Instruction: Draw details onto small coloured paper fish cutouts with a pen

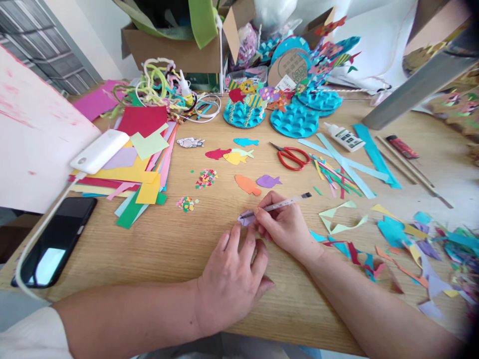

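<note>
My right hand (286,224) is closed around a slim pen (288,202) with a clear barrel and dark end. The pen's tip touches a small light-purple paper fish (246,218) on the wooden table. My left hand (235,274) is open, its fingers spread and bent, with the fingertips resting at the fish's lower edge. The fingers of both hands cover part of this fish. Just beyond lie an orange paper fish (247,185) and a darker purple one (268,181). Red, yellow, green and blue paper fish (246,142) lie farther back, beside a patterned grey-white fish (190,142).
Red-handled scissors (294,158), a glue bottle (345,137) and paper strips (346,162) lie behind my right hand. Paper scraps (426,254) cover the right side. Confetti piles (206,178), stacked coloured paper (145,164) and a phone (56,242) are leftward. Blue decorated bases (294,122) stand behind.
</note>
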`<state>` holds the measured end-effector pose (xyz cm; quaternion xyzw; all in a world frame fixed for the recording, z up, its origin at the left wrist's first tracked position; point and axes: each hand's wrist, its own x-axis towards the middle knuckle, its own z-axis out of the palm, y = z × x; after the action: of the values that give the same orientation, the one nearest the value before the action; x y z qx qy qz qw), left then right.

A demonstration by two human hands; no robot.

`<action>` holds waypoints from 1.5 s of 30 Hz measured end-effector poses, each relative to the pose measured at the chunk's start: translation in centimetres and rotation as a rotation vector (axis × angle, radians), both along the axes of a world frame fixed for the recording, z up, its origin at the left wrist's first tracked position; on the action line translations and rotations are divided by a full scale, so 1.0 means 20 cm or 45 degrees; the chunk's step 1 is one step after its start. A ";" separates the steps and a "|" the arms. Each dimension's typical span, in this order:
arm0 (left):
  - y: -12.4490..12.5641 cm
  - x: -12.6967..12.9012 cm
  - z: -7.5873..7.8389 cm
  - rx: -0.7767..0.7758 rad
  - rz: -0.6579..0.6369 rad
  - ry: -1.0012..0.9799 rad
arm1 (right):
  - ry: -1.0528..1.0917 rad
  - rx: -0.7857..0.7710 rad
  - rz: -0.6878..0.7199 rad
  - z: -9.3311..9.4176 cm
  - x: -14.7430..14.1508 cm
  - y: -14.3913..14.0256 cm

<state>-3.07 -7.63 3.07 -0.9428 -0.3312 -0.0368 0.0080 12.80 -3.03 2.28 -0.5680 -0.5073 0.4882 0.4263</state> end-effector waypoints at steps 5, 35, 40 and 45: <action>0.00 0.00 0.01 -0.004 -0.012 0.004 | -0.012 0.010 0.009 0.00 0.00 0.00; 0.00 0.00 0.00 0.016 -0.012 0.002 | -0.016 0.036 -0.014 -0.02 0.00 0.01; 0.00 0.00 0.00 0.020 -0.013 0.012 | -0.020 0.051 -0.005 -0.02 0.00 0.00; 0.00 0.00 0.00 0.004 -0.004 0.016 | -0.040 0.061 -0.002 -0.02 0.00 0.00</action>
<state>-3.01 -7.57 3.02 -0.9436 -0.3295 -0.0314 0.0115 12.79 -2.95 1.86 -0.5657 -0.5250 0.4665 0.4322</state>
